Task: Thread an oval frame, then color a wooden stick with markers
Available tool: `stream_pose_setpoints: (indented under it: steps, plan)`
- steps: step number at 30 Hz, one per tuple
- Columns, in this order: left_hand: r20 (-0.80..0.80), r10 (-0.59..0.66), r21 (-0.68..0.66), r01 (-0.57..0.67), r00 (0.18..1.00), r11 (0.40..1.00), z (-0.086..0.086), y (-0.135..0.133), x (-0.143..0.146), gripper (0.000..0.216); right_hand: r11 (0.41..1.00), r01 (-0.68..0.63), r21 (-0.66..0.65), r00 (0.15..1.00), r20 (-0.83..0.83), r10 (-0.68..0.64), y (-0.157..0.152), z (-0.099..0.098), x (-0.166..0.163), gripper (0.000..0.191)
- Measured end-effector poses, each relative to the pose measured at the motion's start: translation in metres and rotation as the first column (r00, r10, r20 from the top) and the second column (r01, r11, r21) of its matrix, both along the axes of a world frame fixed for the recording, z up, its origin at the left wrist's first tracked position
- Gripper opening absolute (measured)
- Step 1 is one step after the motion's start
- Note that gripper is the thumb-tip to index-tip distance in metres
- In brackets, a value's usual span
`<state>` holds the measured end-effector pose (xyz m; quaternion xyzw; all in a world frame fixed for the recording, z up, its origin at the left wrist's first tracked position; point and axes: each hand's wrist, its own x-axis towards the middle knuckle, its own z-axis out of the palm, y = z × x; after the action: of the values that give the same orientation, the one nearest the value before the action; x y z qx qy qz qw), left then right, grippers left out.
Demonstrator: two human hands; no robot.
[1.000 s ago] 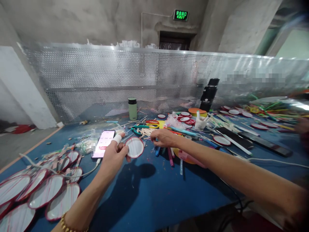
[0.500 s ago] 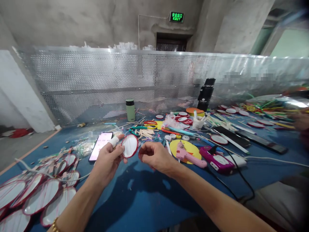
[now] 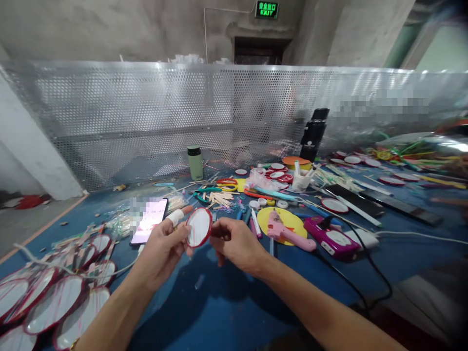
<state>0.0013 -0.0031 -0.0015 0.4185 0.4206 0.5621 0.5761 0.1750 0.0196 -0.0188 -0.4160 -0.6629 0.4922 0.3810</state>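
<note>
My left hand (image 3: 161, 253) pinches a small round white disc (image 3: 198, 228) with a red rim, held upright above the blue table. A white wrap covers one of its fingers. My right hand (image 3: 236, 246) is right beside the disc's right edge, its fingertips curled together at the red rim. What those fingers hold, if anything, is hidden. A lit phone (image 3: 149, 222) lies beyond my left hand. To the right of my right hand, a pink glue gun (image 3: 288, 236) rests on a yellow round piece (image 3: 261, 217).
Several larger red-rimmed white discs (image 3: 54, 302) with sticks lie at left. Scissors (image 3: 227, 185), wooden sticks (image 3: 221, 198), a green bottle (image 3: 195, 163) and a white cup of pens (image 3: 302, 180) stand or lie farther back. A purple device (image 3: 332, 239) with a black cable is at right.
My right hand has come closer to the disc, its fingertips now at the right edge. The left hand still holds the disc, turned slightly. The camera view has shifted a little.
</note>
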Motion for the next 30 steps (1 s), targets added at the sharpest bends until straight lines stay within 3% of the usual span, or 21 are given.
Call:
stream_pose_setpoints:
  steps: [4,9,13,21,30]
  plan:
    - [0.001,0.002,-0.024,-0.002,1.0,1.0,-0.002,0.0,0.001,0.07,0.999,0.036,-0.013,0.999,-0.02,-0.037,0.0,-0.004,0.002,0.016]
    - [0.009,-0.021,-0.019,0.021,1.0,1.0,-0.003,0.002,0.001,0.075,0.995,-0.009,0.1,1.0,0.022,0.007,0.003,-0.007,0.007,0.02]
    - [0.03,-0.037,-0.035,0.038,0.999,0.999,-0.003,-0.001,0.001,0.076,0.995,0.015,0.097,1.0,0.021,-0.017,0.003,-0.008,0.009,0.022]
    - [0.043,-0.09,-0.04,0.092,0.995,0.995,-0.006,-0.003,0.006,0.074,0.977,0.03,0.21,0.991,0.121,-0.056,-0.001,-0.008,0.009,0.016]
    - [0.046,-0.165,-0.059,0.168,0.985,0.984,-0.011,-0.001,0.006,0.078,0.879,-0.021,0.477,0.971,0.22,-0.096,-0.006,-0.009,0.011,0.022]
